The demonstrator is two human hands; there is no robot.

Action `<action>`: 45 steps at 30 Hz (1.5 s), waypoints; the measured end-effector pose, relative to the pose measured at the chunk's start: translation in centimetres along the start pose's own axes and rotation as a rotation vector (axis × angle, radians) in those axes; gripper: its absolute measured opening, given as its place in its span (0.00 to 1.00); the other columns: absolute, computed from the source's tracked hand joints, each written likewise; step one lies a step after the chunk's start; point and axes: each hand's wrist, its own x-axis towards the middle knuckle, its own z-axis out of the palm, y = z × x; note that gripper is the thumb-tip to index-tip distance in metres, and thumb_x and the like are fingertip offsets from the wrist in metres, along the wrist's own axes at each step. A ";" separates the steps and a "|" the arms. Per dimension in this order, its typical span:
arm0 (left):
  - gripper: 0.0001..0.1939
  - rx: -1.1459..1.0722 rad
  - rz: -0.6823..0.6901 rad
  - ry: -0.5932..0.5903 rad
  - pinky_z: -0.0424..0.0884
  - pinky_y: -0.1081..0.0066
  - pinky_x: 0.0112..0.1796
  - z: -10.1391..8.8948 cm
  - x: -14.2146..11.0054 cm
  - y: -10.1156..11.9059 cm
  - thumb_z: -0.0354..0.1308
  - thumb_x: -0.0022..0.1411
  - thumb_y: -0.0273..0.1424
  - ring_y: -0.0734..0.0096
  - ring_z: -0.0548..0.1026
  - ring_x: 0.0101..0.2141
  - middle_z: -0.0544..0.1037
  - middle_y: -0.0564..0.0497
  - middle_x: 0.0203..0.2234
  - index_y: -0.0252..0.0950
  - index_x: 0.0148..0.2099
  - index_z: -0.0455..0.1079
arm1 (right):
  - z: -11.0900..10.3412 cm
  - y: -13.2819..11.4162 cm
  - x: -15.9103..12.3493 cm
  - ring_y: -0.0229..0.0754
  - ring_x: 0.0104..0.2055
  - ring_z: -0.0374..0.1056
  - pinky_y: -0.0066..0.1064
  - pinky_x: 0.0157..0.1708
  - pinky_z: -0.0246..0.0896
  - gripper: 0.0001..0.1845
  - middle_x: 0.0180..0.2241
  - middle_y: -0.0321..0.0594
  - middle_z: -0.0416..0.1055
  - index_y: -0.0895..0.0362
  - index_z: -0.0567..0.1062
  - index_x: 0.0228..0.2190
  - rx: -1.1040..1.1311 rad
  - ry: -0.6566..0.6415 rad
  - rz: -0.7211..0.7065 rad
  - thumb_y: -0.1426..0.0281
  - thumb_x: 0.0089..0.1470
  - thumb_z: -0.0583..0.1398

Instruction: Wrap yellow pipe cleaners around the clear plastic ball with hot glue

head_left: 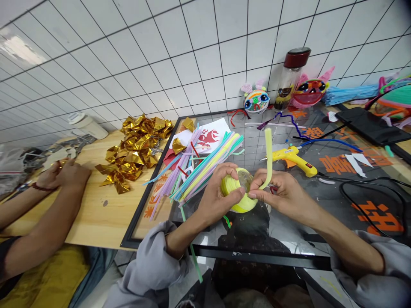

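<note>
My left hand (213, 199) is curled around a small round form (229, 185) covered in bright yellow pipe cleaner, with its clear hollow side turned partly to the right. Between the thumb and fingers of my right hand (284, 192) is a pale yellow pipe cleaner (269, 147), its free end standing up and its lower end at the round form's right edge. Whether that end is joined to the form is hidden by my fingers. A yellow glue gun (297, 160) lies just beyond my right hand. Loose coloured pipe cleaners (208, 167) lie beyond my left wrist.
Finished animal-faced crafts (257, 101) stand at the wall beside a lidded bottle (289, 81). A phone (374, 124) and black cable (369, 179) lie right. At left, another person's hands (69, 173) work near gold foil pieces (135, 145). A black frame edge (257, 255) runs along the front.
</note>
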 end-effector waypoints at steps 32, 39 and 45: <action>0.15 0.050 0.068 -0.093 0.63 0.56 0.59 -0.7 0.0 0.0 0.65 0.57 0.35 0.54 0.68 0.57 0.70 0.44 0.53 0.40 0.43 0.64 | 0.0 0.1 0.0 0.38 0.29 0.66 0.31 0.32 0.59 0.10 0.27 0.35 0.72 0.56 0.77 0.24 -0.020 0.021 -0.003 0.66 0.55 0.65; 0.25 0.135 0.086 -0.242 0.61 0.52 0.62 -2.1 0.4 0.0 0.70 0.51 0.35 0.51 0.66 0.60 0.67 0.41 0.58 0.41 0.47 0.62 | 0.0 0.1 0.1 0.38 0.30 0.67 0.31 0.32 0.60 0.09 0.27 0.36 0.73 0.56 0.77 0.24 -0.014 0.042 0.024 0.66 0.54 0.66; 0.22 0.078 0.073 -0.267 0.59 0.53 0.63 -2.3 0.6 -0.4 0.68 0.56 0.38 0.52 0.65 0.62 0.67 0.42 0.58 0.41 0.48 0.62 | 0.0 0.2 0.2 0.38 0.29 0.67 0.31 0.32 0.59 0.10 0.27 0.36 0.72 0.57 0.77 0.24 -0.012 0.042 0.015 0.66 0.53 0.66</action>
